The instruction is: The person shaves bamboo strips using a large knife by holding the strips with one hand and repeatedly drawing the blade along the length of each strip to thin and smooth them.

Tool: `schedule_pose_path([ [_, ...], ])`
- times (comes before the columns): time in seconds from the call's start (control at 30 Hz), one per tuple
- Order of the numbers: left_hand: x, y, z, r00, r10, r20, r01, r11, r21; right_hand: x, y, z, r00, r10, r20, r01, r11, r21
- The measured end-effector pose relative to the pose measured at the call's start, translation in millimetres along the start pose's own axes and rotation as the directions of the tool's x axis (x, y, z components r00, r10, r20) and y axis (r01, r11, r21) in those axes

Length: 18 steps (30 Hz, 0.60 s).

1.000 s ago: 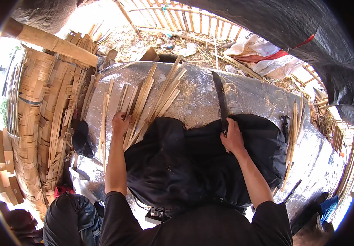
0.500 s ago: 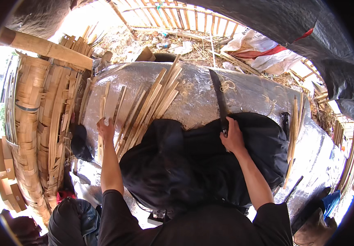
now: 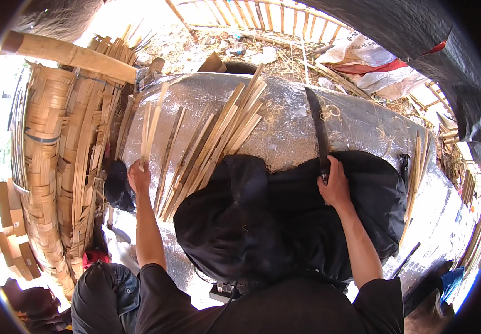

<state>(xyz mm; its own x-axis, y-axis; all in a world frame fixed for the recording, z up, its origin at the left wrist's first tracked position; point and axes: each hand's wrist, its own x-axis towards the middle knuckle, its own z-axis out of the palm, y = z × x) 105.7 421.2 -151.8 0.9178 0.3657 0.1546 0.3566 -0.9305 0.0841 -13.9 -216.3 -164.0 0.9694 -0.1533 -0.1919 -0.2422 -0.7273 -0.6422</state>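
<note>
A dark long-bladed machete point(image 3: 317, 125) points away from me, its handle in my right hand point(image 3: 336, 183), which rests over the black cloth on my lap. My left hand point(image 3: 139, 177) is closed around the lower end of a pale bamboo strip point(image 3: 152, 125), blurred at its upper part. To the right of that hand, several bamboo strips point(image 3: 218, 136) lie fanned out on a silvery sheet point(image 3: 285, 106). Their near ends run beside the black cloth point(image 3: 240, 228).
Rolled woven bamboo mats point(image 3: 45, 128) stand at the left under a thick bamboo pole point(image 3: 79, 58). A black cap-like item point(image 3: 118, 186) lies beside my left hand. More strips point(image 3: 415, 178) lie at the right. White sacks point(image 3: 374, 64) and litter lie beyond the sheet, before a slatted fence.
My left hand now has a bamboo strip raised and tilted in it. The whole view has shifted a little; the machete stays in my right hand, pointing the same way.
</note>
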Motion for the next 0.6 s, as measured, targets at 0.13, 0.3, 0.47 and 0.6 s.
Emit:
schedule_pose_path([
  [0.13, 19, 33, -26, 0.983, 0.165, 0.084, -0.142, 0.964, -0.227, -2, -3, -3, 1.000, -0.014, 0.007, 0.014, 1.000, -0.003],
  [0.3, 14, 132, -79, 0.947, 0.318, 0.052, -0.257, 0.841, -0.476, -12, -43, -25, 0.987, -0.076, -0.140, 0.050, 0.982, -0.181],
  [0.47, -57, 285, -130, 0.609, 0.793, 0.024, -0.726, 0.569, -0.387, -5, -130, -58, 0.830, -0.441, -0.340, 0.391, 0.896, -0.209],
  [0.6, -114, 359, -150, 0.402, 0.914, 0.059, -0.881, 0.404, -0.246, 20, -127, -64, 0.773, -0.582, -0.251, 0.531, 0.811, -0.246],
])
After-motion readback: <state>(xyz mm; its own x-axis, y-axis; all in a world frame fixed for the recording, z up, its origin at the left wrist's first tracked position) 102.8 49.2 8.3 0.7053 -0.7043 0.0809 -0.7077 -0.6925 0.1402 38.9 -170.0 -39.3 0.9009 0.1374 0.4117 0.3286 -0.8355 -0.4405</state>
